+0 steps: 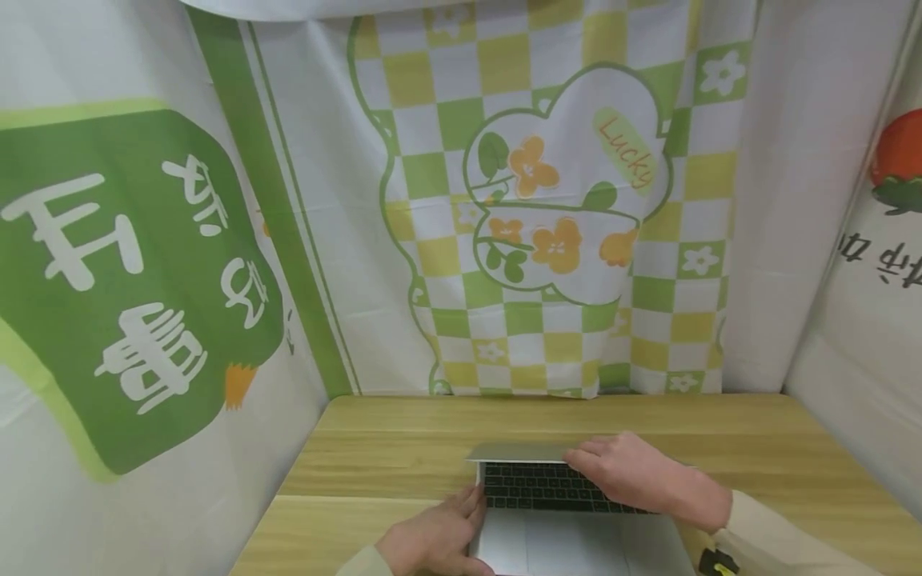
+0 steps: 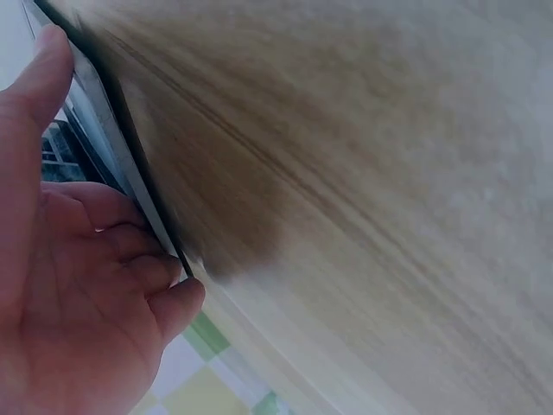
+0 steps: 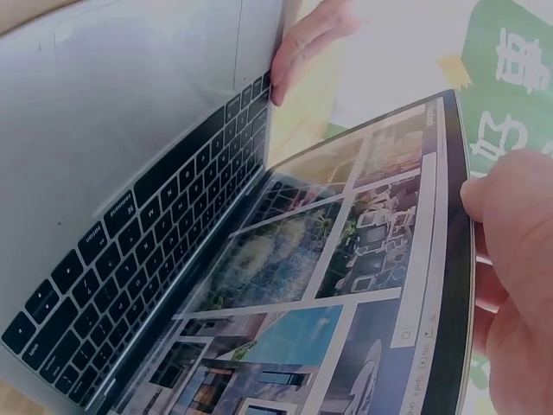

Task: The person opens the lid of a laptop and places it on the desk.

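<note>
A silver laptop (image 1: 576, 540) lies on the wooden table, its black keyboard (image 1: 551, 488) uncovered under the partly raised lid. Seen from the right wrist, the screen (image 3: 285, 251) is lit with several pictures and leans over the keys. My right hand (image 1: 634, 472) holds the lid by its free edge, thumb (image 3: 501, 190) on one face and fingers behind. On the left, my left hand (image 1: 439, 536) rests against the side of the base. Its thumb (image 2: 54, 73) and fingertips touch that edge in the left wrist view, with the fingers loosely extended.
The wooden table (image 1: 382, 456) reaches back to a hanging cloth (image 1: 490, 280) with green and yellow checks. White printed cloth (image 1: 288, 240) also hangs at the left and right. A small black object (image 1: 718, 562) is by the right sleeve.
</note>
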### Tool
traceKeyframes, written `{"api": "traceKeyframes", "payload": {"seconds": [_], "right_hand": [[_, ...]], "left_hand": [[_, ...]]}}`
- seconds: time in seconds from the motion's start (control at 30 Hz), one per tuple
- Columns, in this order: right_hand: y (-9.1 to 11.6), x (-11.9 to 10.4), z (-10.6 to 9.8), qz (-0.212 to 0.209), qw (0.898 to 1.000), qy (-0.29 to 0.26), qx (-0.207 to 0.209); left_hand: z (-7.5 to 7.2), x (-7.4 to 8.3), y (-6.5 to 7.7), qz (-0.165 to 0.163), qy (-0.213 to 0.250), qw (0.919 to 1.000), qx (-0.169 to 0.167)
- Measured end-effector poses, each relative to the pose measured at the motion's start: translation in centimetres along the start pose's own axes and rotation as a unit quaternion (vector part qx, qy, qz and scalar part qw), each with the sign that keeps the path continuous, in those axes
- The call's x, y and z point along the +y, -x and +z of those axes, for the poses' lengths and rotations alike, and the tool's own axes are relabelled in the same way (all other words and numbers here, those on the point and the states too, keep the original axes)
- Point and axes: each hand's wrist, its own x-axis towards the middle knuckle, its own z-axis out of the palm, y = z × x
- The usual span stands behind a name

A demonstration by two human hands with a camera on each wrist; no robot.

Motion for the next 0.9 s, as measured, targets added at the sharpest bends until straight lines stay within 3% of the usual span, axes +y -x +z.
{"api": "traceKeyframes", "payload": {"seconds": [0.17, 0.43, 0.9], "right_hand": [[0.1, 0.6, -0.1, 0.012, 1.0, -0.012, 0.003], [-0.1, 1.8, 0.0, 0.055, 0.998, -0.019, 0.029], [-0.4, 2.6, -0.4, 0.079, 0.996, -0.036, -0.005]], "left_hand": [[-0.1, 0.0, -0.2, -0.002, 0.022, 0.9997, -0.013], [0.0, 0.0, -0.3, -0.004, 0.014, 0.9999, -0.008], [0.0, 0.0, -0.5, -0.016, 0.015, 0.9995, -0.025]]}}
